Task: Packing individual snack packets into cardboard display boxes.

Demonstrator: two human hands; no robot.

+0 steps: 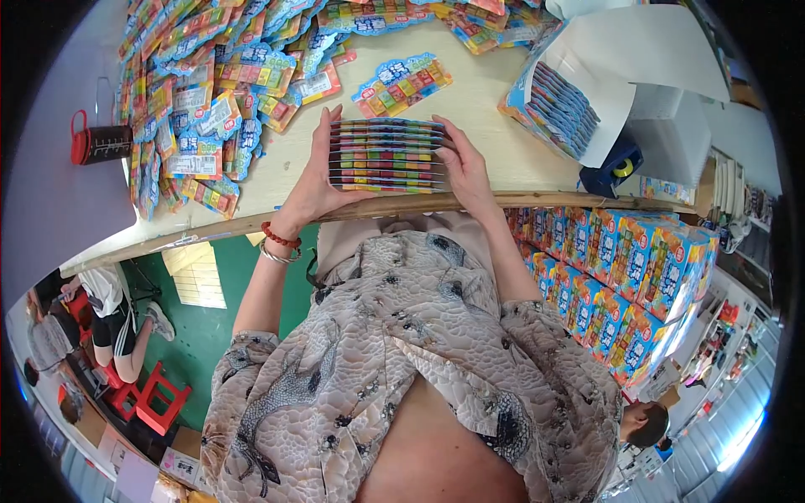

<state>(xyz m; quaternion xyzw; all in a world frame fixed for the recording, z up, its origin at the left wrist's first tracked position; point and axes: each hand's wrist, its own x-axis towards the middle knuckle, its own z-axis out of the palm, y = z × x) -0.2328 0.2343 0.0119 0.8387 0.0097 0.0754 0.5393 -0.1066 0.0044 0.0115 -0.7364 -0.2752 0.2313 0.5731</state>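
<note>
Between my two hands stands a stack of candy blister packs [387, 157], on edge at the table's near side, with their colourful rims facing up. My left hand [322, 172] presses the stack's left end, the thumb along its near side. At the right end, my right hand [466, 169] is closed against the packs with its fingers bent. Just beyond the stack, one loose candy pack [402, 85] lies flat. A large heap of loose candy packs [210, 92] spreads over the far left of the table. To the right, an opened display box [525, 94] holds a row of upright packs.
A blue tape dispenser [610, 168] stands at the table's right edge, next to a grey-white box [671, 130]. Stacked printed cartons [608, 268] fill the space below right. A dark cup with a red lid [101, 145] is at left. Red stools [161, 398] and other people are behind.
</note>
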